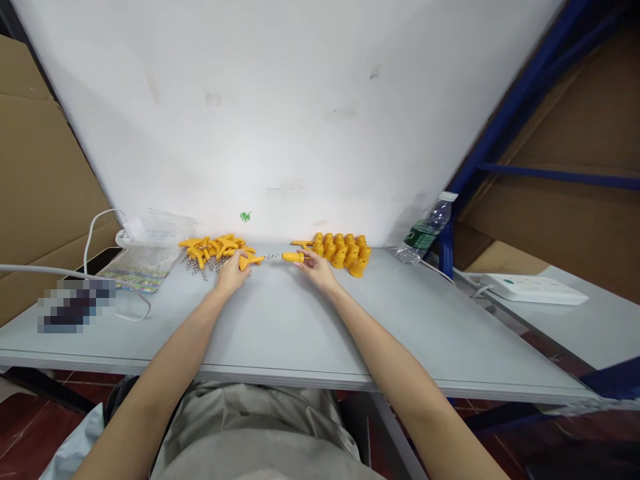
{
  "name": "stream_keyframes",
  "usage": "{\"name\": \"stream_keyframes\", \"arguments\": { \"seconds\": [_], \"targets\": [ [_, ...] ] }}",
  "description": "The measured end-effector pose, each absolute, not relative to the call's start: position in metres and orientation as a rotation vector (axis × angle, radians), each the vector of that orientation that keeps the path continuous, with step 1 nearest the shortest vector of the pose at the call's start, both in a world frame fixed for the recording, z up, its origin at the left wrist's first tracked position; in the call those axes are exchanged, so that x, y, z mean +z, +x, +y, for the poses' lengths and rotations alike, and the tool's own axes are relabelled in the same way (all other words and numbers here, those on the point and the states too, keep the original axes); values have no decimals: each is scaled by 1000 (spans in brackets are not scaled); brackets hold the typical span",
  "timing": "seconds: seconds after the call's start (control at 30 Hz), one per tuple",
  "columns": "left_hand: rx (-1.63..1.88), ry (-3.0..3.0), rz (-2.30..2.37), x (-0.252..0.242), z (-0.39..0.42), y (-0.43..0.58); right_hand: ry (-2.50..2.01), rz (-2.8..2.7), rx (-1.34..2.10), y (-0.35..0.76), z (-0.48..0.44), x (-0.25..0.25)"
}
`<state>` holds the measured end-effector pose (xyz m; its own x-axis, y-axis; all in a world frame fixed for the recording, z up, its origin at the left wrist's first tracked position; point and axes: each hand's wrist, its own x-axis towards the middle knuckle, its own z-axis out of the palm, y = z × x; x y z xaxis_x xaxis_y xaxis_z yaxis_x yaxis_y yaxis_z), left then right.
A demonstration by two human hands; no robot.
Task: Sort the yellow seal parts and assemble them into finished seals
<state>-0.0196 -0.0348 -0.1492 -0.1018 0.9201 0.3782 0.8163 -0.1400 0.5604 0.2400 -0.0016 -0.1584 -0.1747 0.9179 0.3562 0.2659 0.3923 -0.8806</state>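
My left hand is closed on a yellow plastic piece at the far middle of the grey table. A short metal chain runs from it to a second yellow piece, pinched by my right hand. Left of my hands lies a heap of yellow pieces with chains. To the right, several yellow cone-shaped caps stand in a cluster.
A clear plastic bag with printed contents lies at the left, by a white cable. A water bottle lies at the back right. A white power strip sits on the neighbouring table. Cardboard stands on both sides.
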Motion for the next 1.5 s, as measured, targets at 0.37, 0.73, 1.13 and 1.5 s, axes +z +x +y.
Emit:
{"name": "stream_keyframes", "arguments": {
  "seconds": [0.37, 0.73, 1.13, 1.5],
  "targets": [
    [1000, 2040, 1947, -142, -41, -14, -1052, -1680, 834, 238, -1, -161],
    [1011, 2032, 1952, -141, -43, -11, -1126, -1640, 763, 242, 9, -168],
    [1121, 2198, 1797, -145, -43, -4, -1001, -1759, 826, 229, -4, -156],
    [1133, 2246, 1833, -140, -45, -4, -1147, -1728, 1153, 227, -26, -126]
  ]
}}
